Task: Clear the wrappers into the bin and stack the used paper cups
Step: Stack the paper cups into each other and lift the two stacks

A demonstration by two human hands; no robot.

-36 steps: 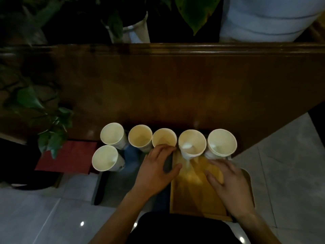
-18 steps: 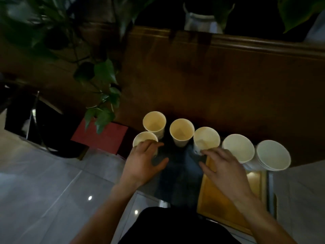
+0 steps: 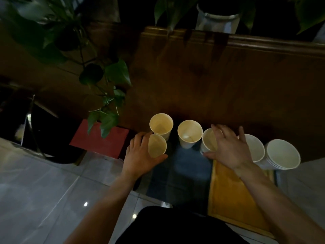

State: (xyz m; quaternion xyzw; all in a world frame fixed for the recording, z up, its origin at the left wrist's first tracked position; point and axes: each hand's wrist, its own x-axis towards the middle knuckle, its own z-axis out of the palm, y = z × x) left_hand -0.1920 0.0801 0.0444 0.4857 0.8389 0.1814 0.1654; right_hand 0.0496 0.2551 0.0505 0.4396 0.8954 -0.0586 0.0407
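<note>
Both bare forearms reaching forward from the bottom edge. Left hand (image 3: 140, 155) curled, thumb and fingers wrapped round something, palm facing right. Right hand (image 3: 228, 148) palm down, fingers (image 3: 218, 131) spread and loose, thumb out to the left, not clamped on anything as far as visible.

We count six paper cup openings: one far left (image 3: 161, 123), one nearer left (image 3: 157, 146), one in the middle (image 3: 190, 131), one partly covered (image 3: 208, 140), one behind the wrist (image 3: 255, 147), and a nested stack at far right (image 3: 283, 154), layers uncountable. We see two hands (image 3: 140, 155) (image 3: 230, 148), one wooden tray (image 3: 233, 196), one red mat (image 3: 100, 140).
</note>
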